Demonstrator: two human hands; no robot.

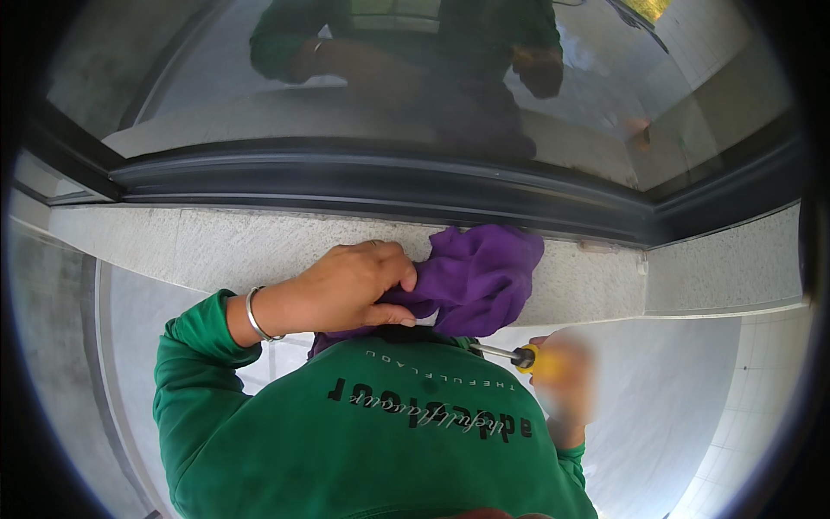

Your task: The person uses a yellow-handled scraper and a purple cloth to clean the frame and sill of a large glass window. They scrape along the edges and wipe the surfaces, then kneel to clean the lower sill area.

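Observation:
A crumpled purple cloth (489, 276) lies on the speckled stone window sill (259, 250), against the dark window frame (389, 185). My left hand (356, 285), with a silver bangle at its wrist, pinches the near left part of the cloth between thumb and fingers. Lower right, beyond the sill's near edge, my right hand (570, 379) is blurred and closed round the yellow handle of a screwdriver (526, 357). The metal shaft points left towards my green top; its tip is hidden or too unclear to make out.
Beyond the frame stands a large glass pane (402, 97) with my reflection in it. The frame's corner (652, 211) and a stone side ledge (723, 266) bound the sill on the right. A small pinkish, translucent object (598, 247) lies by the frame.

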